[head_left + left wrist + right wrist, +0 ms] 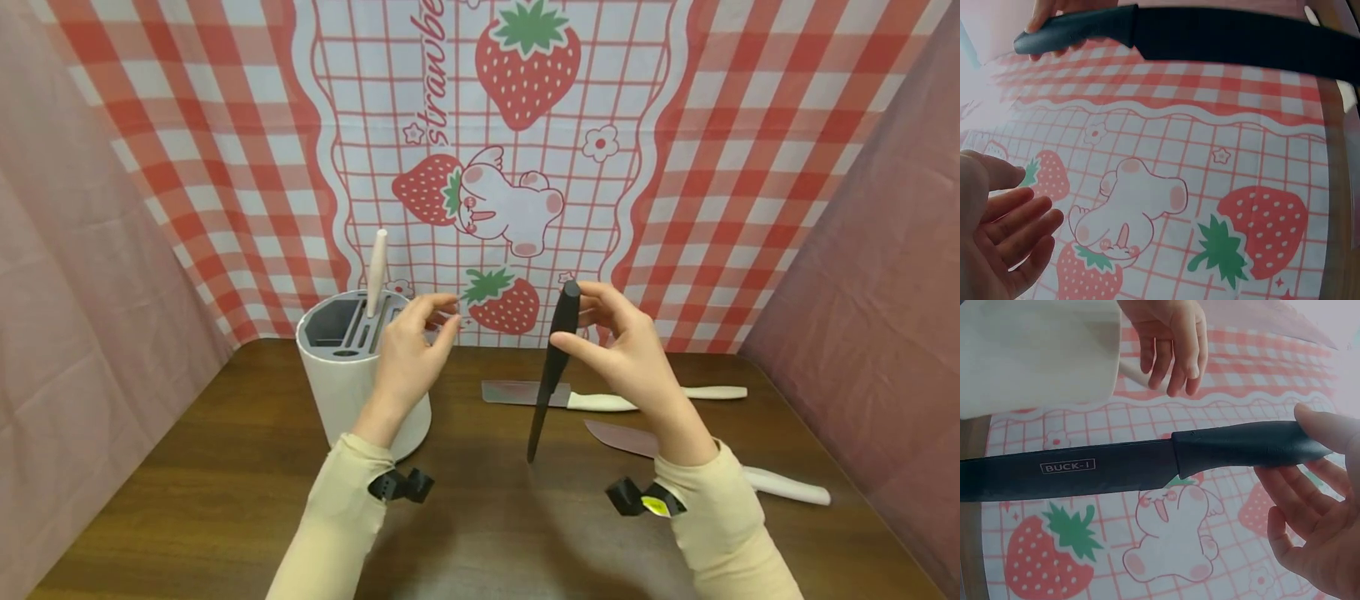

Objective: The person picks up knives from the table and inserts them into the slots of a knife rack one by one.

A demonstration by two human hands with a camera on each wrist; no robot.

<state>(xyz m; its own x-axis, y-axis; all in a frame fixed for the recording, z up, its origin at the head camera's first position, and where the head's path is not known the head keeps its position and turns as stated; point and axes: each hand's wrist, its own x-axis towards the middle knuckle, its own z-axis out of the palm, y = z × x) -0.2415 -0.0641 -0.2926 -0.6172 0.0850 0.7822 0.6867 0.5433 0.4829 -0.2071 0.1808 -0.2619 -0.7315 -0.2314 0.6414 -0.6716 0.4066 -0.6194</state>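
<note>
My right hand (626,354) pinches a black knife (555,358) by its handle between thumb and fingers. The handle points up and the blade hangs down over the table. In the right wrist view the blade (1066,469) carries the label BUCK-I. My left hand (416,350) holds nothing, its fingers loosely bent, and overlaps the right side of a white knife block (341,400) in the head view. One pale-handled knife (377,271) stands in a slot of the block's grey top.
On the table (480,533) behind the black knife lies a cleaver-like knife (525,393) with a white handle. Another white handle (716,392) shows past my right hand. A pointed knife (618,437) lies partly under the right forearm. A strawberry-print cloth (600,208) hangs behind.
</note>
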